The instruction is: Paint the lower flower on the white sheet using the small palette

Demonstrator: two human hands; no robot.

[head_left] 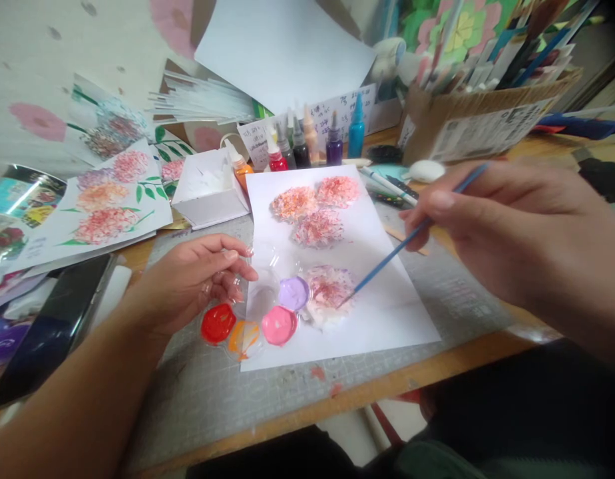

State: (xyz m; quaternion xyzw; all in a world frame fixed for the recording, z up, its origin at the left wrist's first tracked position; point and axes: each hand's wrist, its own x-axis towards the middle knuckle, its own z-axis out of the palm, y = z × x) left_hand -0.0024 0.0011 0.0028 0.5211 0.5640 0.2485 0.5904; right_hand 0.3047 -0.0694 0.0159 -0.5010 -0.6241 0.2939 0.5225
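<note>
We see the right hand (507, 226), at the right of the frame, pinching a thin blue paintbrush (412, 234) whose tip rests on a pink dabbed flower (330, 289) low on the white sheet (387, 313) at centre. The brush's upper end is partly hidden behind the fingers. The left hand (198, 279), fingers curled loosely and gripping nothing we can make out, rests on the edge of a clear paint palette (252, 313) holding red, orange, pink and lilac paint; the palette's clear wells are hard to trace against the paper. Three more flowers sit higher on the sheet. Behind it stands a row of small paint bottles (307, 143), backed by a card with handwriting (337, 110) too small to read. The cardboard box (482, 116) at upper right bears print we cannot decipher. A dark phone (52, 326) at lower left is cut off by the forearm on the tabletop (377, 389).
</note>
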